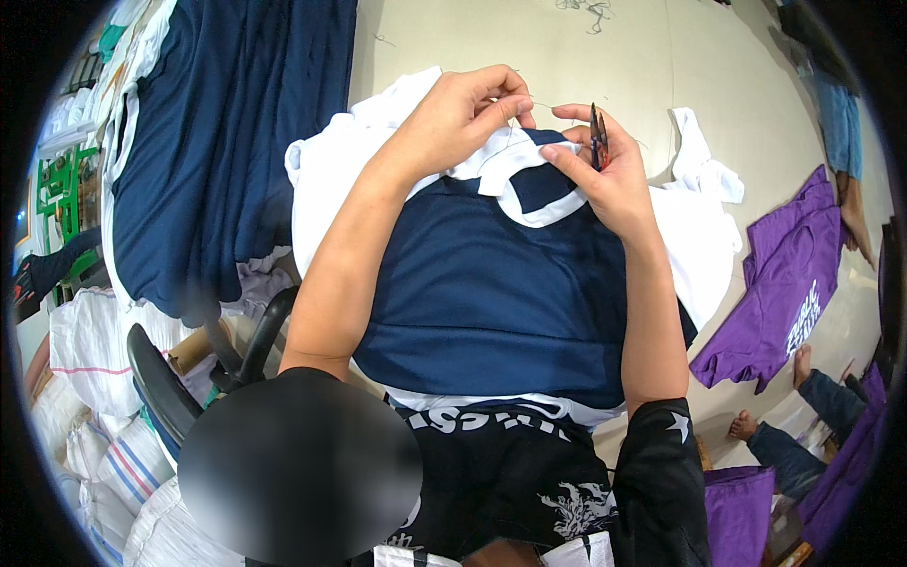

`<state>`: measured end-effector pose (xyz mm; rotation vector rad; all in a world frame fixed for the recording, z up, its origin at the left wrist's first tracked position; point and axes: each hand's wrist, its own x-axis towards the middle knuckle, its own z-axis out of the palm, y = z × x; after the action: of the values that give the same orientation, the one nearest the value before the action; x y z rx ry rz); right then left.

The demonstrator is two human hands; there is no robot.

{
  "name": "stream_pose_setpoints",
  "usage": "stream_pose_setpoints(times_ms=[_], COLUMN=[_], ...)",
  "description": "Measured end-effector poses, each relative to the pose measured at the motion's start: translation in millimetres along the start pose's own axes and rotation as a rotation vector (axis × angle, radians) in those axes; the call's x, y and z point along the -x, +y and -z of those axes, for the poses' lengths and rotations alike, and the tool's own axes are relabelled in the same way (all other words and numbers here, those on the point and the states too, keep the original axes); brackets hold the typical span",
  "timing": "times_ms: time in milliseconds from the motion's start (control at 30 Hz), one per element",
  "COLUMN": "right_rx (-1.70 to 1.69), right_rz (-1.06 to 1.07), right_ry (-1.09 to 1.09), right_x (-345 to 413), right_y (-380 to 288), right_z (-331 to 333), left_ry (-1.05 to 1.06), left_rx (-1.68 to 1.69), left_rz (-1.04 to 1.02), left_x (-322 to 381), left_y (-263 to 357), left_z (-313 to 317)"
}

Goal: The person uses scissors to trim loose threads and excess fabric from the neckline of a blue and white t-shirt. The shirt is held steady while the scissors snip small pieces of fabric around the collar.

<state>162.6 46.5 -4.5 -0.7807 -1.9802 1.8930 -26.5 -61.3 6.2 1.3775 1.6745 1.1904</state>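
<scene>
A navy and white shirt (pixel 496 283) lies spread across my lap, its white collar (pixel 544 212) towards my hands. My left hand (pixel 489 103) is above the collar's left part, thumb and fingertips pinched together on a thin thread (pixel 540 104) that stretches towards my right hand. In my right hand (pixel 609 166) are small dark thread snips (pixel 600 138) with some red on them, blades pointing up and away; its thumb and fingers also grip the collar's right edge.
Navy fabric (pixel 234 142) hangs at the left beside white woven sacks (pixel 92 347) and a black chair armrest (pixel 159 375). A purple garment (pixel 779 290) lies on the floor at right, near other people's legs and feet (pixel 786 446). Loose threads (pixel 592 10) lie on the floor ahead.
</scene>
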Motion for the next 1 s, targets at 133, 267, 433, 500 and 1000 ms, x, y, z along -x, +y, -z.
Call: stream_pose_setpoints(times_ms=[133,267,433,500,1000], right_rx=[0.267,0.342,0.448,0.523,0.592], right_rz=[0.146,0.189,0.201,0.271,0.422], right_ry=[0.164,0.115,0.052,0.05,0.063], right_x=[1,10,16,15,12], right_y=[-1,-20,-28,-25,-12], right_z=[3,6,0,-2,-11], left_ry=[0.012,0.072,0.08,0.081,0.109], left_rx=[-0.058,-0.041,-0.028,-0.03,-0.119], left_rz=[0.069,0.038,0.003,-0.001,-0.029], left_x=[1,2,1,1,-1], left_y=[6,5,5,5,8], left_z=[2,1,-1,-1,-6])
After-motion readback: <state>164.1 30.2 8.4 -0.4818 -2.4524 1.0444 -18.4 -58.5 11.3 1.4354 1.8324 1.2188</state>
